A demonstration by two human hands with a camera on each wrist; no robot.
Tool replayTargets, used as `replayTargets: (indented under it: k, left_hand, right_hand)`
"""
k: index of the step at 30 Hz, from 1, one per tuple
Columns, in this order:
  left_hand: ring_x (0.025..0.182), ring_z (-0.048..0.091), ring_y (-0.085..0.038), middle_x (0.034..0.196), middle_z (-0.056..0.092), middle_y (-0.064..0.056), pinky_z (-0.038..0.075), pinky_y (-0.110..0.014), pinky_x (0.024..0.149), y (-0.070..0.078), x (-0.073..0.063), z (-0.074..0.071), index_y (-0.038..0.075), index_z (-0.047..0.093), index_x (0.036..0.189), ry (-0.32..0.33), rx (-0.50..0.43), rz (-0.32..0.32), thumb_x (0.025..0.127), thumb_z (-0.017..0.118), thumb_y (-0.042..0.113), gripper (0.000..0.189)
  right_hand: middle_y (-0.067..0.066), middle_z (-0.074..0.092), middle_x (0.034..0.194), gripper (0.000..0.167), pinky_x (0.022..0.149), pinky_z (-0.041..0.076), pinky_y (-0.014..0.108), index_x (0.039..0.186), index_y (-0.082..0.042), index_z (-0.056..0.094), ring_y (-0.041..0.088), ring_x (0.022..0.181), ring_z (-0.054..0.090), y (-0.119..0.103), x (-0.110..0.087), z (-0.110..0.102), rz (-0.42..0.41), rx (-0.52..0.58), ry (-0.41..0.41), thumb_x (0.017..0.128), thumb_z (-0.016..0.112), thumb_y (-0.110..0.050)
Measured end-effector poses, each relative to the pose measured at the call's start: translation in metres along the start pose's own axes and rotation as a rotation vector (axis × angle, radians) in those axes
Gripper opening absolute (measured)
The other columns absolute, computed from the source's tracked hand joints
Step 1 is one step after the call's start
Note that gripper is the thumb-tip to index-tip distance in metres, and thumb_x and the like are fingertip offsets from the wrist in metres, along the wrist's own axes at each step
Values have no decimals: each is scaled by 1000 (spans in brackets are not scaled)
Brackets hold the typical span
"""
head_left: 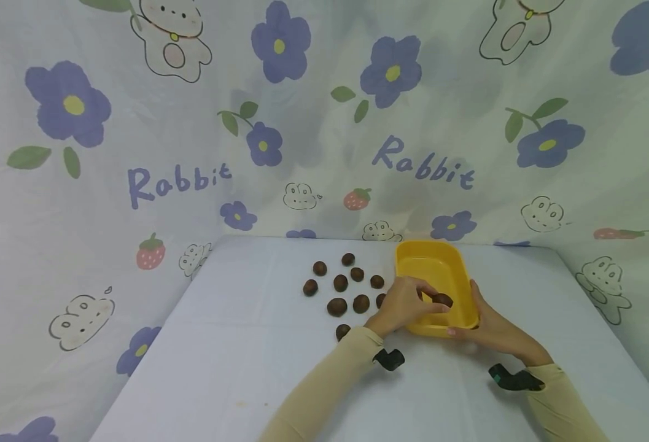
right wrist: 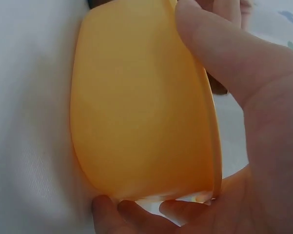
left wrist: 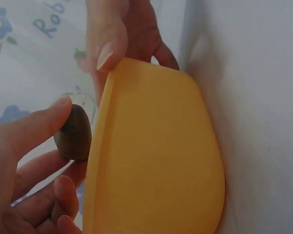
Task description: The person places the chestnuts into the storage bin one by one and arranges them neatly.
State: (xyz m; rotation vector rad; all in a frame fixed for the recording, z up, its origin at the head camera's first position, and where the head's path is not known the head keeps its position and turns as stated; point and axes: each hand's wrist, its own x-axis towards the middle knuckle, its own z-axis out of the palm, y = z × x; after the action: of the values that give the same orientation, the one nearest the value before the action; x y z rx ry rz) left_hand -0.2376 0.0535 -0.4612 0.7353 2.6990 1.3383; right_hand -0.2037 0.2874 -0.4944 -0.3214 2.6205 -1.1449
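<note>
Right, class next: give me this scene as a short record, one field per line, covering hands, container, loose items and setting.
Left hand: pinches a brown nut above the container
Right hand: grips the container's near right corner
Container: yellow, open-topped
Loose nuts: at least ten, left of the container
Table: white
Backdrop: flowers, rabbits, strawberries

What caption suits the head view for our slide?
Left hand pinches a brown nut over a yellow tray held by the right hand; more nuts lie nearby.
</note>
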Motion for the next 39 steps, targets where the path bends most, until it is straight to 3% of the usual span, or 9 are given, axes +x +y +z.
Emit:
replayTargets:
  k: [5, 10, 18, 27, 31, 39]
  left_hand:
    - [63, 50, -4, 83, 70, 14, 42, -18, 54, 3, 6, 10, 19, 82, 98, -7, 17, -30, 79, 89, 43, 32]
    - [65, 50, -4, 89, 75, 9, 42, -17, 57, 3, 10, 17, 18, 82, 98, -17, 58, -56, 78, 90, 43, 32]
    - [83, 59, 2, 94, 77, 12, 50, -16, 80, 5, 16, 28, 22, 82, 94, -37, 173, -71, 77, 89, 47, 31]
    - [74, 56, 1, 85, 74, 17, 48, -16, 67, 8, 19, 34, 24, 82, 91, -80, 284, -101, 76, 90, 47, 28]
    - [69, 56, -1, 76, 70, 19, 46, -16, 62, 8, 19, 35, 25, 83, 88, -98, 286, -102, 75, 92, 46, 26]
    - [67, 56, -2, 79, 74, 18, 46, -17, 61, 9, 21, 37, 25, 83, 87, -113, 306, -93, 75, 92, 44, 24]
  right_hand:
    - [33, -2, 170, 134, 112, 23, 80, 160, -8, -28, 58, 152, 20, 0, 0, -2, 20, 4, -12, 87, 77, -50]
    - [35, -4, 169, 134, 113, 22, 79, 159, -3, -27, 61, 152, 16, 0, 0, -2, 31, 6, -18, 88, 76, -50]
    - [34, -5, 170, 134, 113, 23, 79, 159, -4, -27, 60, 152, 15, -1, -2, -3, 24, 20, -18, 88, 77, -48]
    - [33, -6, 170, 134, 114, 19, 79, 159, -5, -28, 60, 153, 13, -3, -2, -3, 31, 35, -24, 87, 77, -48]
    - [32, -10, 170, 135, 114, 17, 80, 159, -6, -29, 60, 154, 9, -4, -2, -3, 49, 45, -36, 87, 77, -48]
    - [30, -12, 170, 134, 113, 15, 81, 159, -7, -29, 60, 154, 6, -4, -3, -4, 42, 64, -39, 88, 78, -46]
